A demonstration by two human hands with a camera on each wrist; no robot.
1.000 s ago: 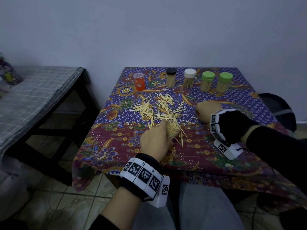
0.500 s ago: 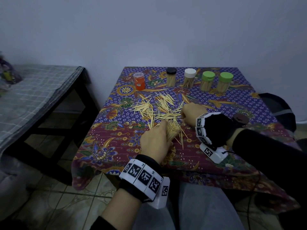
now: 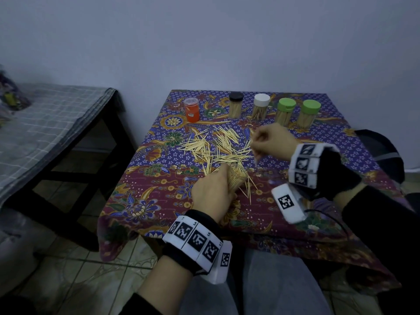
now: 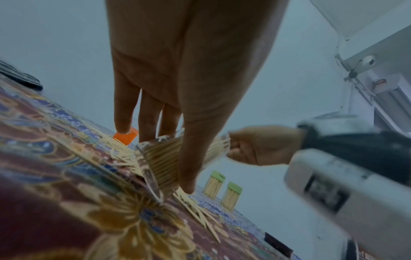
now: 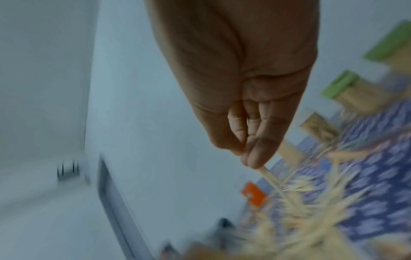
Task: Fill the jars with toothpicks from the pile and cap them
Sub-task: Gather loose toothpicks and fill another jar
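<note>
Head view is showing the left hand (image 3: 212, 192) wrapping its fingers around a clear jar (image 3: 236, 179) full of toothpicks, tilting it on the flowery tablecloth (image 3: 159, 201). Just past it, the pile of toothpicks (image 3: 218, 148) is lying spread out. Over the pile, the right hand (image 3: 271, 140) is pinching a few toothpicks (image 5: 270, 176). Farther back, five capped jars (image 3: 236, 108) are standing in a row
</note>
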